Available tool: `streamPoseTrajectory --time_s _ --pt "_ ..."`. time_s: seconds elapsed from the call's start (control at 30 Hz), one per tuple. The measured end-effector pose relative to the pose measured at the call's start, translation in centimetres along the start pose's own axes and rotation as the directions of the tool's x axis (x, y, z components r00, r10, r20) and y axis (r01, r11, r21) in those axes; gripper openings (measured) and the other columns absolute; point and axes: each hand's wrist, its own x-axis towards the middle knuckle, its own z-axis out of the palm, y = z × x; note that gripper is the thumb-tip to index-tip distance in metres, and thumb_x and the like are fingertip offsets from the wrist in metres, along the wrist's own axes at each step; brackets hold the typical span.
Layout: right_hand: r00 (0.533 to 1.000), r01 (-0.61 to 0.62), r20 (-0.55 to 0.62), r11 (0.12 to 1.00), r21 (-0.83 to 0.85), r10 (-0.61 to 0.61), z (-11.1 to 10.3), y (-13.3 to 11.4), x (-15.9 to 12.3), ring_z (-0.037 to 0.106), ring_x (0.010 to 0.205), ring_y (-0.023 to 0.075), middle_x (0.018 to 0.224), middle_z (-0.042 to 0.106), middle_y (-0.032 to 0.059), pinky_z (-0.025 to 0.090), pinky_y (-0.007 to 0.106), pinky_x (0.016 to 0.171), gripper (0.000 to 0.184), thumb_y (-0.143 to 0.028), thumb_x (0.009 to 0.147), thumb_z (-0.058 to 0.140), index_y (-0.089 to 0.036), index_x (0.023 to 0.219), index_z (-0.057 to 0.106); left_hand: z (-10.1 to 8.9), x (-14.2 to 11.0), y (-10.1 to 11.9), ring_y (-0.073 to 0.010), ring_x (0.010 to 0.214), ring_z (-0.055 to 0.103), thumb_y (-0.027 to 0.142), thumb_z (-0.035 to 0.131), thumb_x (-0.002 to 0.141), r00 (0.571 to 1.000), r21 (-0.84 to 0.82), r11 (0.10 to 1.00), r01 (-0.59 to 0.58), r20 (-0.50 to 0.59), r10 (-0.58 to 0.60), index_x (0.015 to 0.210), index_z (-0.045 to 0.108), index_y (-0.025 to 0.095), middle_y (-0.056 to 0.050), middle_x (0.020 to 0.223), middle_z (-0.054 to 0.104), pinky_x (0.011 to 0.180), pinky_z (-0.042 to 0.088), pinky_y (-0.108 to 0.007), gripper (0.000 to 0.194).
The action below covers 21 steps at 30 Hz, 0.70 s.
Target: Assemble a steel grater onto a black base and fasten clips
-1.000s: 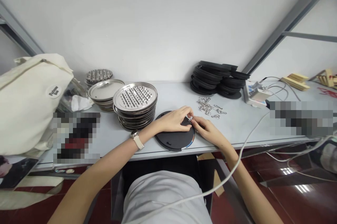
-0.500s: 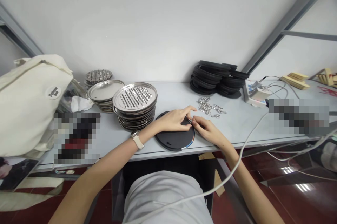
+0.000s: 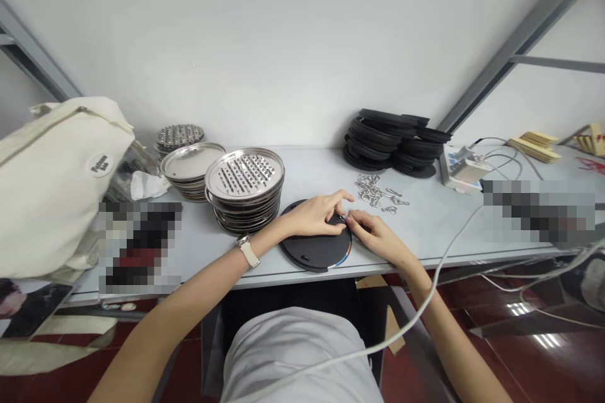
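Observation:
A round black disc (image 3: 314, 246) lies flat at the near edge of the grey table (image 3: 425, 226). My left hand (image 3: 314, 214) rests on its top, fingers curled and pinching at its far right rim. My right hand (image 3: 373, 231) meets it there, fingertips pinched on a small metal clip (image 3: 343, 217) at the disc's edge. A loose pile of metal clips (image 3: 378, 193) lies just beyond my hands.
A stack of perforated steel plates (image 3: 246, 192) stands left of the disc, with more steel plates (image 3: 191, 166) behind. Black discs (image 3: 394, 141) are stacked at the back. A cream bag (image 3: 51, 182) sits far left. A white cable (image 3: 439, 264) hangs over the table edge.
Both hands stay at the disc's rim, with only small finger shifts around the clip. The view has drifted slightly.

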Motion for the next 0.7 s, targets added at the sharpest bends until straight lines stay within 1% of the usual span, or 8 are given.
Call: streamPoseTrajectory --time_s 0.1,0.2,0.27,0.37,0.47,0.57,0.7 --pt "1.000 0.005 0.000 1.000 0.001 -0.005 -0.01 0.10 -0.02 0.050 0.070 0.0176 0.071 0.055 0.0029 0.042 0.030 0.067 0.038 -0.044 0.097 0.037 -0.019 0.074 0.054 0.04 0.02 -0.07 -0.0117 0.071 0.053 0.023 0.062 0.076 1.000 0.012 1.000 -0.011 -0.009 0.011 0.121 0.047 0.020 -0.002 0.098 0.063 0.069 0.043 -0.024 0.047" --pt "1.000 0.010 -0.008 1.000 -0.010 -0.010 -0.06 0.12 0.00 0.050 0.069 0.0179 0.070 0.056 0.0030 0.043 0.030 0.066 0.037 -0.044 0.097 0.039 -0.019 0.073 0.054 0.05 0.05 -0.05 -0.0156 0.086 0.057 0.022 0.063 0.075 0.998 0.047 0.998 -0.030 -0.047 0.032 0.110 0.055 0.020 -0.003 0.101 0.062 0.078 0.045 -0.027 0.036" --pt "1.000 0.016 -0.007 1.000 -0.016 -0.016 -0.08 0.08 0.03 0.050 0.068 0.0176 0.068 0.055 0.0023 0.042 0.030 0.066 0.038 -0.044 0.097 0.039 -0.019 0.071 0.052 0.05 0.06 0.00 -0.0177 0.092 0.057 0.023 0.064 0.074 0.996 0.065 0.997 -0.037 -0.076 0.042 0.105 0.056 0.019 -0.004 0.101 0.061 0.082 0.044 -0.029 0.033" --pt "1.000 0.021 0.000 1.000 -0.020 -0.021 -0.09 0.03 0.03 0.050 0.069 0.0173 0.068 0.053 0.0015 0.042 0.029 0.066 0.038 -0.043 0.097 0.038 -0.020 0.070 0.051 0.07 0.05 -0.02 -0.0158 0.084 0.056 0.023 0.065 0.074 0.996 0.053 0.998 -0.042 -0.078 0.046 0.107 0.055 0.019 -0.004 0.103 0.061 0.078 0.045 -0.028 0.035" --pt "1.000 0.016 -0.001 1.000 -0.018 -0.016 -0.08 0.05 0.00 0.049 0.068 0.0167 0.068 0.052 0.0012 0.042 0.029 0.066 0.036 -0.042 0.097 0.038 -0.019 0.071 0.051 0.12 0.04 -0.21 -0.0130 0.075 0.054 0.022 0.064 0.074 0.998 -0.012 0.999 -0.038 -0.050 0.037 0.114 0.051 0.019 -0.003 0.100 0.063 0.072 0.045 -0.026 0.042" --pt "1.000 0.003 0.001 1.000 -0.007 -0.003 -0.09 0.01 -0.06 0.049 0.068 0.0166 0.069 0.052 0.0014 0.041 0.029 0.065 0.036 -0.042 0.097 0.038 -0.019 0.073 0.052 0.16 0.05 -0.42 -0.0119 0.073 0.054 0.022 0.064 0.074 1.000 -0.096 0.995 -0.014 -0.020 0.012 0.117 0.049 0.020 -0.001 0.094 0.064 0.069 0.045 -0.025 0.045" --pt "1.000 0.001 -0.005 1.000 -0.007 -0.001 -0.17 -0.23 -0.11 0.047 0.067 0.0161 0.067 0.049 0.0003 0.041 0.028 0.064 0.036 -0.042 0.096 0.039 -0.019 0.070 0.049 0.11 0.06 -0.46 -0.0112 0.073 0.055 0.019 0.063 0.073 0.999 -0.136 0.991 -0.012 -0.031 0.008 0.115 0.050 0.020 0.000 0.090 0.062 0.069 0.045 -0.024 0.044"
